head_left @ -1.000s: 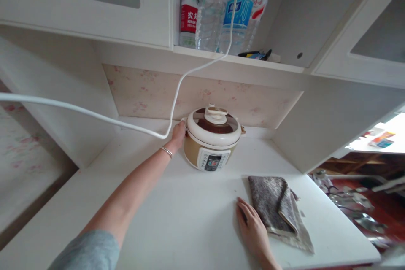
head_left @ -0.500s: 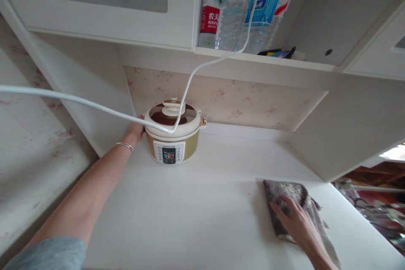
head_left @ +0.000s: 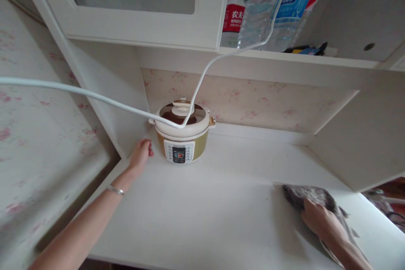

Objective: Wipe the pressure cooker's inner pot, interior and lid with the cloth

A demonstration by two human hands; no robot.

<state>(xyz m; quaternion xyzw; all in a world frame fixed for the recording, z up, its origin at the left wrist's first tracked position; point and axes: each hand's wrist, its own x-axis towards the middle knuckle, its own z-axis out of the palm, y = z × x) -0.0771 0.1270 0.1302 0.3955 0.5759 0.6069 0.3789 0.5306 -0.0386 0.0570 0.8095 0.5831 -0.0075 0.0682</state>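
Note:
An electric pressure cooker (head_left: 199, 147) with a cream lid, olive-gold body and front control panel stands at the back left of the white countertop (head_left: 221, 202). My left hand (head_left: 141, 157) is just left of it, apart from it, with the fingers curled in and nothing visible in them. A silver bracelet (head_left: 115, 190) circles that wrist. On the right side of the counter, my right hand (head_left: 322, 221) grips a grey-brown fluffy cloth (head_left: 319, 194). Its fingers are bunched into the fabric, and part of the cloth lies beneath the hand.
A white cable (head_left: 126, 112) crosses in front of the cooker and up past the shelf. Several plastic bottles (head_left: 257, 14) stand in the open cabinet above, beside a glass-fronted door (head_left: 142, 21). White side panels (head_left: 351, 135) and floral wallpaper (head_left: 253, 101) enclose the counter.
My left hand has come off the cooker's left side and drawn back toward me. My right hand has gone from lying spread on the cloth to bunching it. The view has shifted left.

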